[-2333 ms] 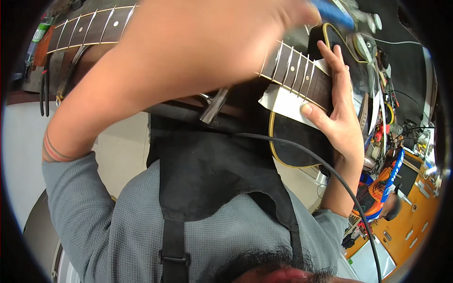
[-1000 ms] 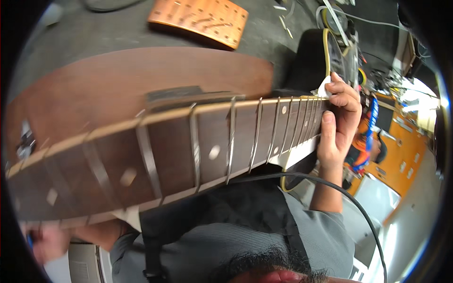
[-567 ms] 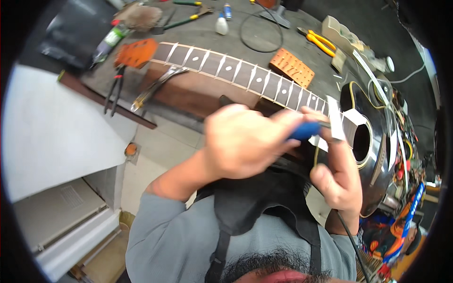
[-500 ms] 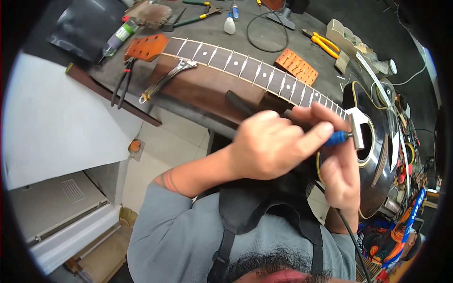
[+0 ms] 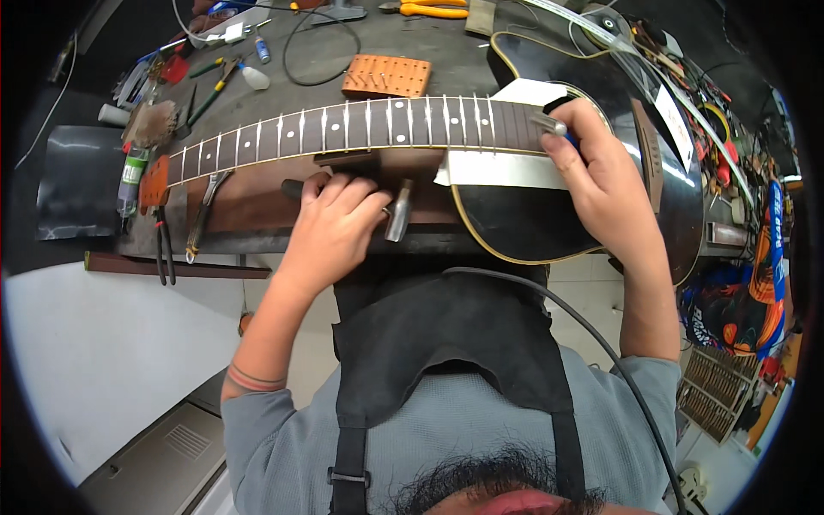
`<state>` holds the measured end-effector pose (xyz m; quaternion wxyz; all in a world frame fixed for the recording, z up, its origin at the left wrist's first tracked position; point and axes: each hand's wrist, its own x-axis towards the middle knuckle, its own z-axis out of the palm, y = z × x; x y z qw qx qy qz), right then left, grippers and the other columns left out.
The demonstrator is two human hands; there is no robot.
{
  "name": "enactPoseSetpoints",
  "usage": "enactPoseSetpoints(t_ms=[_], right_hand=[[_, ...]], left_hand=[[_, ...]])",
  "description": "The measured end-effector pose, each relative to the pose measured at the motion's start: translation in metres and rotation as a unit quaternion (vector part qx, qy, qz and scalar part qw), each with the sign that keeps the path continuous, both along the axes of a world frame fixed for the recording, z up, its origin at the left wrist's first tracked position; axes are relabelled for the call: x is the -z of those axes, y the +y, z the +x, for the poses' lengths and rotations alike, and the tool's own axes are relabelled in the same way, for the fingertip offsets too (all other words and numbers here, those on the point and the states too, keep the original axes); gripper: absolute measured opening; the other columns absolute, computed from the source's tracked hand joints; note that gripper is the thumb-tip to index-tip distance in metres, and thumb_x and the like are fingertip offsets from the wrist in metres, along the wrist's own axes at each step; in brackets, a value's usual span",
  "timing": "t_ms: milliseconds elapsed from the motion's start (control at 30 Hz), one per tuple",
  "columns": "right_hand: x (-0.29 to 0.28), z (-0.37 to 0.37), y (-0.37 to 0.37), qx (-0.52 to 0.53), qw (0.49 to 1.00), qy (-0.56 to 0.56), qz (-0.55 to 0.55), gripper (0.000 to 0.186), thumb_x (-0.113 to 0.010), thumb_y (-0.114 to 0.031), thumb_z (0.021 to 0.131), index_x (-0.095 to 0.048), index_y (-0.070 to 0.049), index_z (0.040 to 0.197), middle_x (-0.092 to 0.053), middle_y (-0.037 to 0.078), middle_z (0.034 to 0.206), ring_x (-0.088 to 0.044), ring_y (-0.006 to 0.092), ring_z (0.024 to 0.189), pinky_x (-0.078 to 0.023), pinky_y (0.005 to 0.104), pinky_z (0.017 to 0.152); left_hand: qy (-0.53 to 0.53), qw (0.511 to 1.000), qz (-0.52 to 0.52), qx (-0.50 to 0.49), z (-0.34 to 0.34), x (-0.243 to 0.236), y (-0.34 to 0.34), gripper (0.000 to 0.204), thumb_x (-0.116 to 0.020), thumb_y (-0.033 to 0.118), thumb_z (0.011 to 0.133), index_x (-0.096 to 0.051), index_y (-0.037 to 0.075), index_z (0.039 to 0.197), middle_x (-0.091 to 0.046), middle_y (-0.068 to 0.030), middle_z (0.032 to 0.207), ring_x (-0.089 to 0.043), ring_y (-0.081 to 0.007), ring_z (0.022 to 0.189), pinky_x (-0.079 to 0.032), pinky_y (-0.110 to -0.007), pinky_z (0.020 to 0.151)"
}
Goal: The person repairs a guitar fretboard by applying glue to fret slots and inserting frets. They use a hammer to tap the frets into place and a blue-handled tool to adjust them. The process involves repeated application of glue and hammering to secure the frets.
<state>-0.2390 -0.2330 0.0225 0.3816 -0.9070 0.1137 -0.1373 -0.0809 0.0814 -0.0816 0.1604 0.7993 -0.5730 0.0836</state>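
Observation:
An acoustic guitar lies across the bench, its dark fretboard point(image 5: 343, 129) with white dot inlays and several metal frets, its black body point(image 5: 515, 215) to the right. White tape point(image 5: 506, 170) covers the top on both sides of the fretboard's end. My right hand point(image 5: 605, 176) is closed on a small tool with a silver metal head point(image 5: 549, 124) and a blue handle, held over the fretboard's upper end. Just below the neck, my left hand point(image 5: 339, 227) has its fingers curled round the handle of a hammer point(image 5: 400, 210); its metal head points right.
Behind the neck sits an orange wooden block point(image 5: 386, 75) with pins in its holes. Yellow-handled pliers point(image 5: 433, 9), a black cable point(image 5: 322, 77) and a bottle point(image 5: 131, 176) lie about. Pincers point(image 5: 163, 245) and an adjustable wrench point(image 5: 206, 215) are near the headstock.
My hands were together at the blue-handled tool; now they are apart. The left has come down onto the hammer, the right holds the tool over the fretboard. My view has turned.

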Motion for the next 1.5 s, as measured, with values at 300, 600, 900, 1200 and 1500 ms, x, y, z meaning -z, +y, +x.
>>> enactPoseSetpoints(t_ms=[300,600,900,1200,1500], right_hand=[[0.013,0.02,0.003,-0.102,0.986,-0.096,-0.086,0.018,-0.075,-0.005,0.101,-0.076,-0.001,0.118,-0.08,0.01,0.124,-0.078,0.0304,0.104,-0.061,0.0366,0.089],[0.011,0.015,0.009,-0.055,0.985,-0.031,-0.159,0.014,-0.083,-0.011,0.097,-0.083,-0.005,0.109,-0.079,0.016,0.099,-0.077,0.0347,0.088,-0.06,0.0401,0.078],[0.016,0.017,0.008,-0.059,0.981,-0.052,-0.179,0.012,-0.085,-0.013,0.094,-0.083,-0.007,0.103,-0.076,0.014,0.089,-0.073,0.0351,0.078,-0.057,0.0423,0.071],[0.013,0.013,0.008,-0.059,0.974,-0.01,-0.219,0.016,-0.084,-0.009,0.092,-0.083,-0.008,0.108,-0.074,0.011,0.086,-0.071,0.0328,0.077,-0.056,0.0423,0.071],[0.005,0.028,0.006,-0.061,0.982,0.031,-0.177,0.024,-0.077,-0.01,0.098,-0.069,0.0,0.118,-0.07,0.018,0.116,-0.07,0.0403,0.098,-0.055,0.0459,0.082]], left_hand=[[0.027,0.975,-0.162,0.146,0.013,-0.113,-0.023,0.031,-0.072,-0.001,0.077,-0.073,-0.004,0.108,-0.071,-0.0175,0.093,-0.068,-0.0375,0.073,-0.055,-0.043,0.063],[-0.09,0.932,-0.144,0.321,0.048,-0.174,-0.122,0.018,-0.073,0.016,0.091,-0.063,0.001,0.094,-0.073,-0.0147,0.081,-0.075,-0.0282,0.072,-0.057,-0.038,0.058],[-0.058,0.939,-0.048,0.336,0.055,-0.161,-0.132,0.019,-0.071,0.015,0.093,-0.07,-0.003,0.094,-0.076,-0.0184,0.086,-0.079,-0.0318,0.081,-0.064,-0.04,0.066],[-0.029,0.916,-0.037,0.397,0.071,-0.172,-0.136,0.018,-0.074,0.014,0.088,-0.073,-0.004,0.09,-0.075,-0.0188,0.081,-0.078,-0.0341,0.078,-0.063,-0.043,0.065],[0.051,0.944,-0.006,0.325,0.097,-0.203,-0.153,0.015,-0.082,0.004,0.072,-0.076,-0.003,0.084,-0.075,-0.0237,0.077,-0.076,-0.0366,0.07,-0.062,-0.046,0.062]])
